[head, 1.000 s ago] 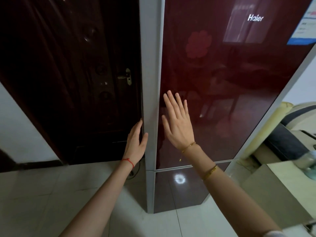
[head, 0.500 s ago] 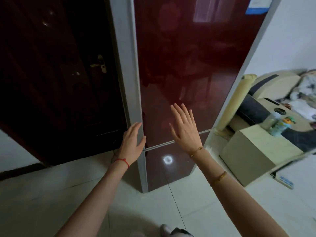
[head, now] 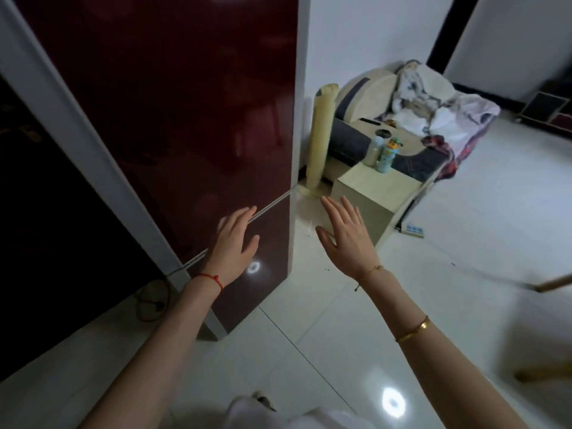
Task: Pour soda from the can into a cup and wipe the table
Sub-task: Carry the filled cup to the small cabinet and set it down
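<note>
Both our left hand [head: 233,243] and right hand [head: 346,235] hang empty, fingers straight, before the glossy dark-red refrigerator [head: 185,119].

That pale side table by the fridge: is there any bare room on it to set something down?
Yes. The side table has two bottles crowded at its far edge, against the sofa. The near part of its top, towards the right hand, is bare. The floor gap between the fridge and the table is narrow, with a rolled mat standing at its far end.

no readable text, label on the small bottle [head: 387,157] too blurred to make out
</note>
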